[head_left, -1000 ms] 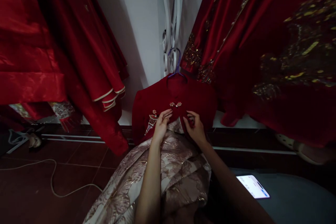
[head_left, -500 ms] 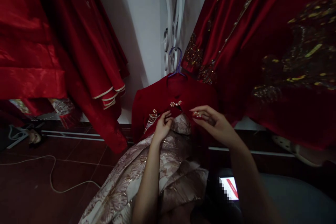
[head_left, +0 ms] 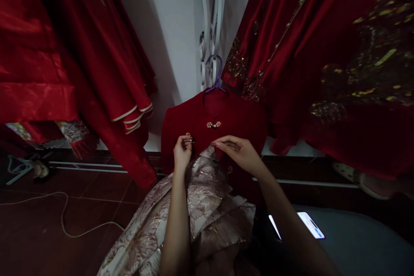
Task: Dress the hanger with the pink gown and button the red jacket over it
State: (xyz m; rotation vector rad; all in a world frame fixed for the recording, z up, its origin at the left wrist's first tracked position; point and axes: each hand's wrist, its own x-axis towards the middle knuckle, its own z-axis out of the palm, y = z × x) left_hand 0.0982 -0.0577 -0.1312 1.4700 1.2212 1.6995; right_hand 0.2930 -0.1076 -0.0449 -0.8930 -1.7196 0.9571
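On the far L, red garments (head_left: pixel 39 51) are hanging, w/ a pale cord (head_left: pixel 67 207) lying on the floor below. L hand (head_left: pixel 183 153) is curling its fingers by a beaded ornament (head_left: pixel 187 134) on the red jacket (head_left: pixel 184 116); can't tell if it's gripping. Jacket's hanging ctr on a purple hanger (head_left: pixel 220 73), pearl clasp (head_left: pixel 213 125) sitting above the hands, patterned skirt (head_left: pixel 210 181) spreading below. R hand (head_left: pixel 241 153) is pinching jacket's front edge w/ thumb + fingers. Lit phone (head_left: pixel 312 225) is lying lower R; sequined red garments (head_left: pixel 371 82) are hanging far R.

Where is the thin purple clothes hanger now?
In the head view, the hanger is above centre, rising from the collar of the red pearl-clasped jacket.
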